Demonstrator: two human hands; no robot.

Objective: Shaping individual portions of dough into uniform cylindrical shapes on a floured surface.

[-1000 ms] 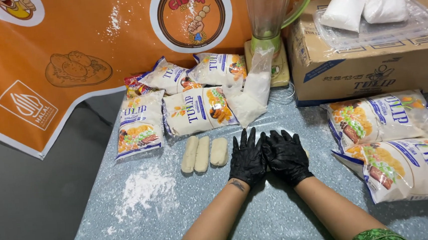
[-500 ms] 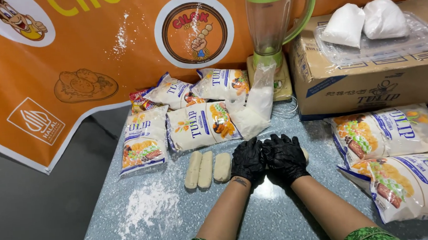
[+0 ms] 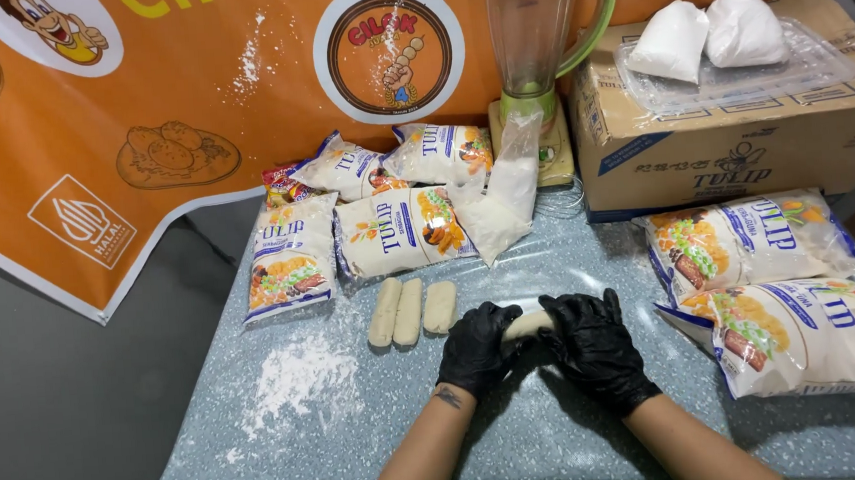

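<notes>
Both my hands wear black gloves and meet on the speckled grey table (image 3: pixel 581 430). My left hand (image 3: pixel 477 347) and my right hand (image 3: pixel 592 344) cup a pale lump of dough (image 3: pixel 527 323) from either side; only its top shows between the fingers. Just left of my left hand lie three finished dough logs (image 3: pixel 410 310), side by side, lengthwise away from me. A patch of loose white flour (image 3: pixel 292 380) is spread on the table further left.
Several flour bags (image 3: pixel 397 232) lie at the back by an orange banner (image 3: pixel 187 106); two more flour bags (image 3: pixel 795 330) lie at the right. A green-lidded blender (image 3: pixel 534 42) and a cardboard box (image 3: pixel 731 139) carrying a plastic tray with two white bags (image 3: pixel 709 35) stand behind.
My hands lay flat together on the table before; now they have parted slightly and curl around the dough lump, which shows between them. The view has shifted a little.
</notes>
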